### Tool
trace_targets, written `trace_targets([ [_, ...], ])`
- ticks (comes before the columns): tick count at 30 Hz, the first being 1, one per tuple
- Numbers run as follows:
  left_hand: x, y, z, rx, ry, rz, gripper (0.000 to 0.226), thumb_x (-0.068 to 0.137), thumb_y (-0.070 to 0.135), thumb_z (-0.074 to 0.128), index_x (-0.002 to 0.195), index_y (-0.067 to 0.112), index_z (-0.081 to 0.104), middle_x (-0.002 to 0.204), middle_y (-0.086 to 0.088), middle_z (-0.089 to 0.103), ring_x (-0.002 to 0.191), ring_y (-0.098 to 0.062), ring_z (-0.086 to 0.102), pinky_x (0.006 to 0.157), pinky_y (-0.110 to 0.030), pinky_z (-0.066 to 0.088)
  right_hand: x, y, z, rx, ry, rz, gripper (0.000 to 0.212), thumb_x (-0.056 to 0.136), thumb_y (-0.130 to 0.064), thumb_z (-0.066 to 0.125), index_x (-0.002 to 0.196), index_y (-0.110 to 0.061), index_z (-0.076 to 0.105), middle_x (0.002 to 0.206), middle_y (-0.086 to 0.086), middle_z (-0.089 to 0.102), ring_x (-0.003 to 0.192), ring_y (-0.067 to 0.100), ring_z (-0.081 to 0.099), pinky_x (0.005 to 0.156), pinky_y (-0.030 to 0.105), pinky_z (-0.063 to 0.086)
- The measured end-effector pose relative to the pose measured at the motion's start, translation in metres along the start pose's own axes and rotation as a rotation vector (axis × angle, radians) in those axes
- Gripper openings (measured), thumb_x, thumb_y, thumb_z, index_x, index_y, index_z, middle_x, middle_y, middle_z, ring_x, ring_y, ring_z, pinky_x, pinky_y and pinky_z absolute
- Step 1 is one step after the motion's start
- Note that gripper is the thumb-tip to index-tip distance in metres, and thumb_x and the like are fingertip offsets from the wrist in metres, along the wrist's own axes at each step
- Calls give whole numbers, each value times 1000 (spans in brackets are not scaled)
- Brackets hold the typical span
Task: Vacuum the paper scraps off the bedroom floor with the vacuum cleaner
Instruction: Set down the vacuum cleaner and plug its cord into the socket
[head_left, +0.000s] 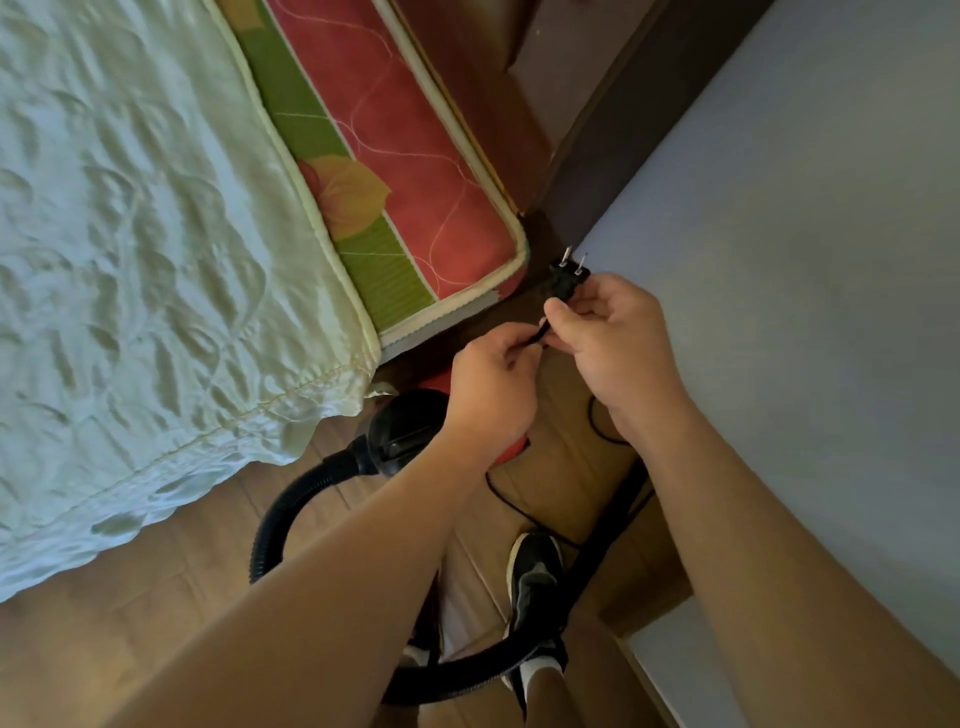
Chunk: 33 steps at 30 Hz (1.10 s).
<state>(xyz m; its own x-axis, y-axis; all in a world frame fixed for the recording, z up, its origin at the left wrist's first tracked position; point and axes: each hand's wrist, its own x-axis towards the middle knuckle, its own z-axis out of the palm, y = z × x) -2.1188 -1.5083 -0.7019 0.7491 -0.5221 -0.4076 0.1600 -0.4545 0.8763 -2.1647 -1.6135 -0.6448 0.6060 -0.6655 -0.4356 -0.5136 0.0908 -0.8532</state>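
A black and red vacuum cleaner (402, 434) stands on the wooden floor (130, 623) at the bed's corner, partly hidden by my left forearm. Its black ribbed hose (283, 512) curves down and around my foot. My right hand (615, 345) pinches the black two-pin plug (566, 275) at its base, pins pointing up toward the wall. My left hand (493, 384) grips the black cord (535, 338) just below the plug. More cord (511, 501) trails loosely over the floor. No paper scraps show.
A bed with a pale green quilted cover (145, 249) fills the left; its red and green mattress (405, 171) ends near the plug. A grey wall (805, 260) runs along the right. My black shoe (535, 582) stands inside the hose loop.
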Motion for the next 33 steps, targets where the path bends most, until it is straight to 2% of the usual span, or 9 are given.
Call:
trace_targets([
  [5,8,11,2,15,-31,33,20,99,10,60,112,12,76,100,2,76,86,-3,68,76,-16,52,-3,-8,-12,69,34,2,20,94,-8,69,83,-25,66,88,0,71,94,24,73,89,43,62],
  [8,10,15,4,-12,-43,24,21,99,9,60,115,11,74,101,1,77,90,-14,72,80,-30,58,-7,-11,-17,99,54,8,17,95,-9,68,87,-23,66,90,3,71,95,22,74,87,37,63],
  [10,9,20,5,-27,-57,33,20,99,9,61,114,10,74,103,0,77,92,-16,73,84,-34,59,-10,-15,-22,133,68,10,13,96,-8,67,89,-20,66,91,3,71,95,22,74,84,32,63],
  [14,8,41,5,-24,-50,111,23,98,4,61,117,9,73,120,-4,72,108,-7,68,98,-24,53,-14,-25,-32,220,101,-1,8,97,-7,66,92,-14,66,89,3,69,95,24,75,84,31,62],
  [18,8,65,6,-39,-62,185,24,97,-1,60,116,7,72,112,4,68,93,15,62,92,-10,48,-14,-36,-45,257,140,-55,9,97,-7,66,91,-15,67,88,5,70,96,28,75,87,38,62],
  [23,7,75,9,-25,-81,221,23,96,-1,62,114,7,74,119,-6,72,110,-10,68,99,-22,52,-23,-43,-52,243,159,-76,11,96,-6,66,90,-15,67,87,4,70,97,31,74,88,40,62],
  [25,4,75,9,-33,-103,218,24,96,-1,62,111,13,75,110,2,74,105,-4,69,97,-20,52,-28,-43,-54,240,166,-67,13,96,-5,67,89,-16,66,85,2,69,96,30,74,88,42,62],
  [28,-1,75,8,-28,-145,222,33,96,-2,61,102,29,70,97,23,68,92,12,65,88,-10,49,-35,-42,-55,251,185,-55,17,95,-4,67,85,-17,66,80,0,68,90,25,72,89,43,62],
  [33,0,79,2,-7,-162,248,25,96,-2,62,104,21,72,94,20,69,86,14,65,83,-8,49,-43,-42,-57,256,199,-71,15,96,-6,67,88,-19,67,81,-6,70,88,18,73,85,36,63],
])
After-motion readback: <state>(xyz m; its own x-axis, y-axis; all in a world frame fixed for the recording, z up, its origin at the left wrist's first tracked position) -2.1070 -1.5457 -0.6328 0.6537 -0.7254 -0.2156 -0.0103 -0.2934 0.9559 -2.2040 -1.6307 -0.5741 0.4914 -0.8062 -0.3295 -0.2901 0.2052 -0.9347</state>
